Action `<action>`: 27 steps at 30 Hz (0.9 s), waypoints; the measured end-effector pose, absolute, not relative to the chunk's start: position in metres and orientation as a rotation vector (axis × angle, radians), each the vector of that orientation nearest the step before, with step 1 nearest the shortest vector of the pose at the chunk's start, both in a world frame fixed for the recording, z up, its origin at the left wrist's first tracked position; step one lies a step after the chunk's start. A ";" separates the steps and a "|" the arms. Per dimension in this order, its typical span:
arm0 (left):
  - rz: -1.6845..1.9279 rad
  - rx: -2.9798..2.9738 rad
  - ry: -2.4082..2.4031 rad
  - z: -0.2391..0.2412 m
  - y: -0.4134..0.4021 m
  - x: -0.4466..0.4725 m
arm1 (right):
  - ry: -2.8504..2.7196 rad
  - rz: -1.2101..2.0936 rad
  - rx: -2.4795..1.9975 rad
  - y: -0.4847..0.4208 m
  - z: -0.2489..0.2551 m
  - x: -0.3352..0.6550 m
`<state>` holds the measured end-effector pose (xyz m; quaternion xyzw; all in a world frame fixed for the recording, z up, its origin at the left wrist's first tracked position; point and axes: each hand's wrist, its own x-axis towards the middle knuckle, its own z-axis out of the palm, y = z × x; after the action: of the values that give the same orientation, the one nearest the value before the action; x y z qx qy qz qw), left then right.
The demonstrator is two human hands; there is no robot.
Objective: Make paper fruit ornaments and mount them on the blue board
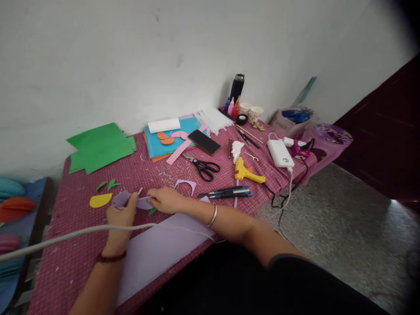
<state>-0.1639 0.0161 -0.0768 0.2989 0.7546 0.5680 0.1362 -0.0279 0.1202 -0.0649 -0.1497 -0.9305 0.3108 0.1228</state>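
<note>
My left hand (pixel 122 214) grips a cut piece of purple craft foam (pixel 120 199), with the thumb pressed on it. The fingers of my right hand (pixel 164 199) pinch the right end of a purple strip that runs between the two hands. Whether strip and piece are joined I cannot tell. Below my hands lies a large pale purple sheet (pixel 157 249). Left of them are a yellow half-round piece (pixel 101 200) and small green leaf shapes (pixel 112 183). A curved purple offcut (pixel 186 184) rests beyond my right wrist.
Black-handled scissors (pixel 206 168), a utility knife (pixel 226 192) and a yellow glue gun (pixel 247 171) lie to the right. Green sheets (pixel 101 146), a phone (pixel 204 141) and a white power bank (pixel 280 153) sit farther back. A white cable (pixel 131 227) crosses in front of my left wrist.
</note>
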 end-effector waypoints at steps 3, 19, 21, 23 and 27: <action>1.701 0.747 2.129 -0.076 0.019 -0.161 | -2.627 1.043 -0.463 0.121 -0.066 -0.028; 1.860 0.474 1.726 -0.064 0.023 -0.155 | -1.813 1.924 -0.637 0.136 -0.068 -0.035; 1.861 0.469 1.718 -0.064 0.023 -0.156 | -1.761 1.961 -0.648 0.138 -0.067 -0.035; 1.855 0.475 1.715 -0.064 0.024 -0.157 | -1.743 1.982 -0.645 0.138 -0.067 -0.035; 1.840 0.501 1.713 -0.065 0.023 -0.157 | -1.789 1.992 -0.594 0.135 -0.068 -0.034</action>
<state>-0.1565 0.0235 -0.0652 0.1872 0.6404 0.6881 0.2852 -0.0339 0.1355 -0.0680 -0.2122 -0.6393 0.7120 0.1982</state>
